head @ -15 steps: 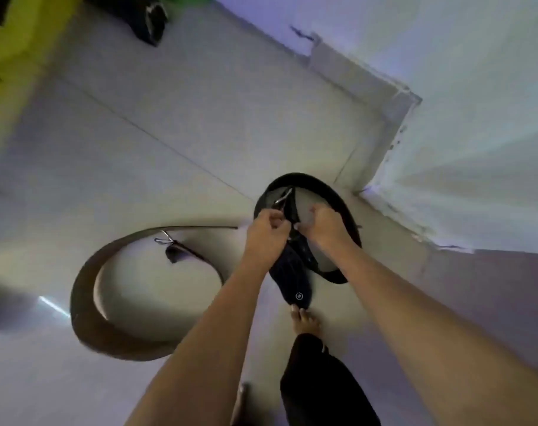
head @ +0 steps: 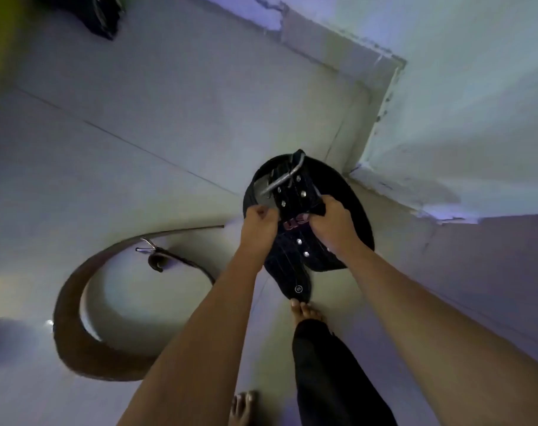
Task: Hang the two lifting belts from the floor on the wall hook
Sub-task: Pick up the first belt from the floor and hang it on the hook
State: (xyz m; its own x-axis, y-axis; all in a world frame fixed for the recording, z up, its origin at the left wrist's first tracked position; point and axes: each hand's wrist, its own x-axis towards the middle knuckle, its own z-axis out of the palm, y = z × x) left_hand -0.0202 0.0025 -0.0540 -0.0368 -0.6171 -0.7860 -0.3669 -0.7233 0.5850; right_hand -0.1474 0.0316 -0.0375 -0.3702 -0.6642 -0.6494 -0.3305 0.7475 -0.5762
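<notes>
Both hands, left [head: 259,224] and right [head: 332,221], grip the black belt [head: 358,210] by the wall corner [head: 358,167]. Left of it, the brown belt [head: 74,315] lies curled on the floor [head: 169,103].

I see both hands gripping the black belt [head: 307,216] near the floor's [head: 169,118] wall corner — left hand [head: 259,224] pinching its left edge, right hand [head: 333,221] closed on the studded strap by the metal buckle [head: 281,179]. The brown belt [head: 74,318] lies curled on the floor toward the left edge, its buckle [head: 146,245] up. Bare foot [head: 306,310] just beside the black belt's tail end.
</notes>
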